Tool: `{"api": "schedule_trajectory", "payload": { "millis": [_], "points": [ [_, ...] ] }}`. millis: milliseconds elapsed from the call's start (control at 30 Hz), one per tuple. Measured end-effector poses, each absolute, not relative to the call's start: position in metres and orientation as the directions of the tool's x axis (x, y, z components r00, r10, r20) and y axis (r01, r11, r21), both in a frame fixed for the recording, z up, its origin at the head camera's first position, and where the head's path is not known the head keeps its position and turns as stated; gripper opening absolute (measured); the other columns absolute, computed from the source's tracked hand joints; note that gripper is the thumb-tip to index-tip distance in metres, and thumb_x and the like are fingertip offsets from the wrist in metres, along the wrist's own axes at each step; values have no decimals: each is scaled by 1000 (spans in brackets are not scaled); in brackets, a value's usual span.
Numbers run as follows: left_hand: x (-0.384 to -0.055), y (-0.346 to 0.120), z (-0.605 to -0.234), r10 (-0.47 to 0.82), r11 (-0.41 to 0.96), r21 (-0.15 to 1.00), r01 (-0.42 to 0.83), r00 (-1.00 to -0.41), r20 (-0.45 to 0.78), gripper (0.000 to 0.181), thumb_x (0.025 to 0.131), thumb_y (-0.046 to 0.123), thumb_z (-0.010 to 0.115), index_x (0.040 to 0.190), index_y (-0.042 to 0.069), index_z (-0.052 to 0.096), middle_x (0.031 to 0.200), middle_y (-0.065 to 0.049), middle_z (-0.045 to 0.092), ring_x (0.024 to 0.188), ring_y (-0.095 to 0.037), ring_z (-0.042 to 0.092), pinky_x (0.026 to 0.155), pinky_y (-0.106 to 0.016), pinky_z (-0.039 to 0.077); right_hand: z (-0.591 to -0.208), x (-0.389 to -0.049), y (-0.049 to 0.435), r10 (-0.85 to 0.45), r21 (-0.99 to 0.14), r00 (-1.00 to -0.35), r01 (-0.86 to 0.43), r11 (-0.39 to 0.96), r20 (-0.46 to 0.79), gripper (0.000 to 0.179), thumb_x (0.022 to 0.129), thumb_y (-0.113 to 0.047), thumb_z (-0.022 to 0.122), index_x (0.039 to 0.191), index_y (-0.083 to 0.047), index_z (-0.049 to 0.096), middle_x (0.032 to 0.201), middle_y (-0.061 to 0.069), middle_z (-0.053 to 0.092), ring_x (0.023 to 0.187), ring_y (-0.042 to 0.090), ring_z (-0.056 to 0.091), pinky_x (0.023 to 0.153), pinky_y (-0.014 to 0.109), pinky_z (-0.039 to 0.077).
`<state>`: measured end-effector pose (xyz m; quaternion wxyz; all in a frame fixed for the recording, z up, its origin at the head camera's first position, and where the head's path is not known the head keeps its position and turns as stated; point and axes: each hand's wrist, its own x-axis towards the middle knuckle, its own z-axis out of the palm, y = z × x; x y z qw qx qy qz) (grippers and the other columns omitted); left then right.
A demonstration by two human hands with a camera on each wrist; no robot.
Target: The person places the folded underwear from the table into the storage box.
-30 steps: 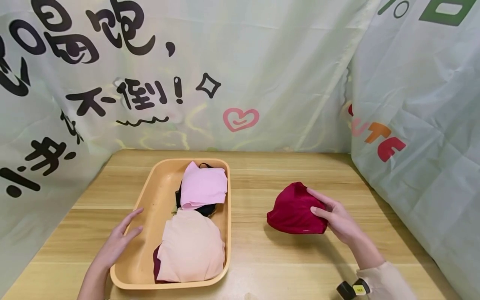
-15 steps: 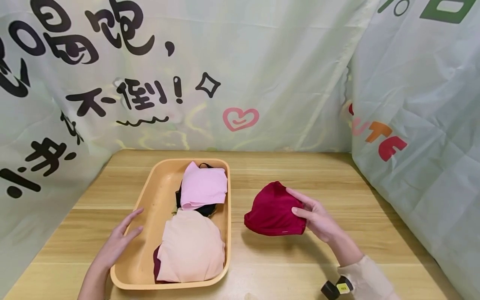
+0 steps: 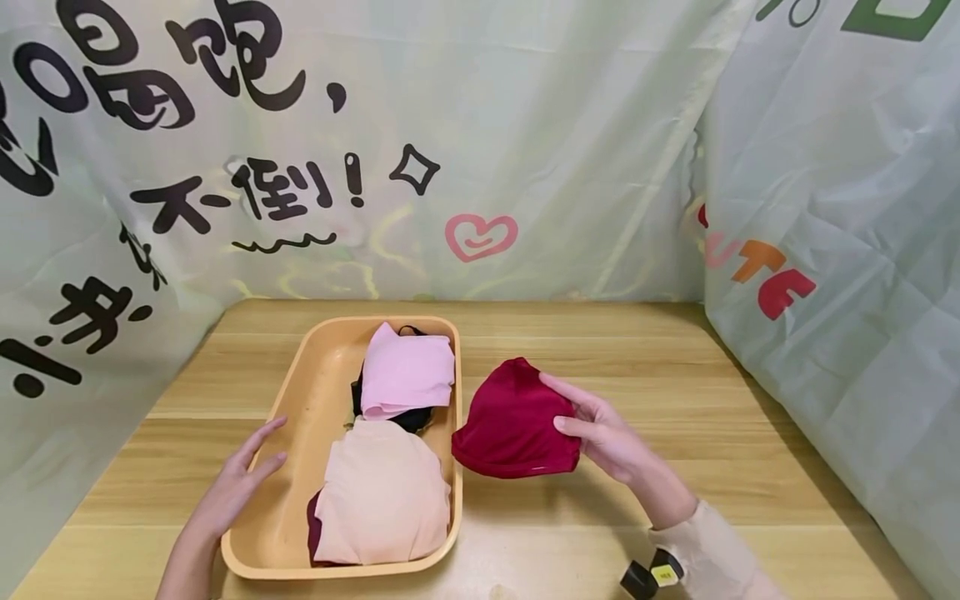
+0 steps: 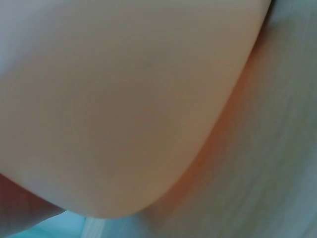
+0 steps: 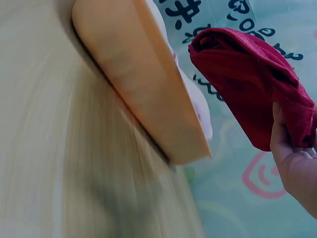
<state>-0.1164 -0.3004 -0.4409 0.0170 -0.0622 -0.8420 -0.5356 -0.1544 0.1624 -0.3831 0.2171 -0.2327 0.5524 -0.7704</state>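
My right hand [image 3: 611, 442] pinches a folded dark red bra [image 3: 513, 425] by its right side, thumb in front. The bra is held over the table, its left tip overlapping the right rim of an orange-tan tray [image 3: 341, 573] in the head view. In the right wrist view the folded layers of the bra [image 5: 252, 84] show above the thumb. My left hand [image 3: 228, 487] rests at the tray's left rim with fingers loosely spread. The left wrist view is filled by the tray's blurred outer wall [image 4: 124, 114].
Inside the tray's right half lie a folded pink cloth [image 3: 408, 372] over a black strapped garment [image 3: 412, 419], and a rounded beige garment [image 3: 382, 496] over a maroon one [image 3: 313, 529]. Printed curtains [image 3: 585, 167] stand behind and beside the wooden table [image 3: 637, 342].
My right hand has carried the dark red bra leftward across the table up to the tray's right edge. The left hand and tray have stayed put.
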Motion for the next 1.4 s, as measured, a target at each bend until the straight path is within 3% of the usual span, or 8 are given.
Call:
{"api": "schedule_trajectory", "payload": {
  "millis": [433,700,1167,1267,1400],
  "points": [
    [-118,-300,-439,92,416,899,139,-990,111,52,93,13,49,139,-1,29,143,-29,23,130,-39,13,99,-66,11,-381,-160,116,-602,-955,-791,81,-287,114,60,88,6,48,143,-7,28,128,-4,49,106,9,52,86,25,47],
    [-118,-301,-438,89,421,897,135,-990,107,53,93,12,49,139,-2,28,143,-29,23,129,-43,12,97,-68,11,-380,-163,89,-620,-963,-779,87,-256,94,59,87,4,51,141,-2,29,128,-1,49,105,11,53,86,25,47],
    [-116,-301,-443,87,415,900,133,-991,106,52,93,13,49,139,-2,30,143,-28,24,131,-37,12,99,-65,10,-395,-160,54,-661,-944,-746,157,-290,79,60,86,1,55,141,-1,30,120,-3,56,100,9,56,82,23,49],
    [-116,-300,-443,81,412,901,135,-991,111,51,93,14,49,139,-1,30,143,-28,25,132,-33,13,100,-64,10,-395,-159,49,-665,-946,-743,160,-282,73,60,86,2,54,141,0,29,130,3,50,102,9,56,83,24,49],
    [-116,-300,-443,80,406,904,136,-990,113,51,94,14,49,139,-1,30,143,-28,24,132,-32,12,101,-64,9,-393,-157,43,-668,-951,-741,157,-266,64,60,86,5,50,141,1,27,149,10,23,120,16,44,86,23,48]
  ]
}}
